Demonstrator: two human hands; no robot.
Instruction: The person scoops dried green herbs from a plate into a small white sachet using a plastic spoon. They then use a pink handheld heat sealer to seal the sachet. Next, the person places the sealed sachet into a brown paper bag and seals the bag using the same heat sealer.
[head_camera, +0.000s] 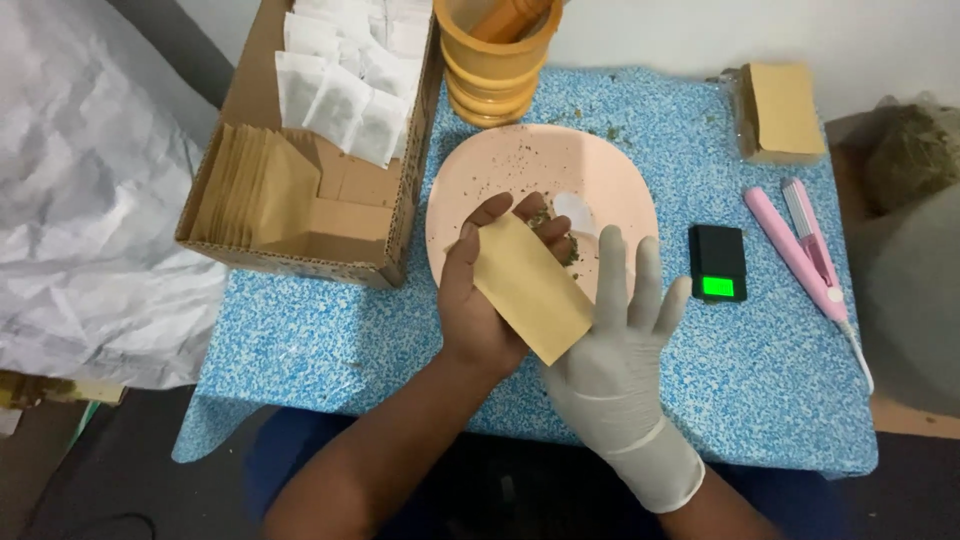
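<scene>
Head view, looking down on a bench (330, 345) covered in blue-and-white speckled material. Left hand (480, 300) is bare, palm up, holding a tan paper envelope (530, 288) that lies diagonally across the palm; fingers curl round its upper end, and a small clump of dried green herb (545, 218) sits at the fingertips by the envelope's top. Right hand (625, 340) wears a white latex glove, fingers spread wide and straight, holding nothing; it sits just beside the envelope's lower right edge, can't tell if it actually touches. Both hands are over the near rim of a round peach plate (480, 170) dusted with herb crumbs; a small white round item (577, 210) lies on the plate just past the left fingertips, can't tell what it is. Behind the plate: a stack of orange-yellow cups (495, 75) with something orange inside the top one. Left of the plate: an open cardboard box (250, 75) with a row of tan envelopes (250, 190) standing on edge at the near end and white filter-type sachets (350, 70) piled at the far end. Right of the plate: a small black pocket scale (718, 262) with a lit green display, then a pink handheld sealer (805, 250) lying diagonally with a white cord. Far right corner: a wrapped stack of tan paper (785, 108). Crumpled white plastic sheet (80, 190) off the bench at left.
</scene>
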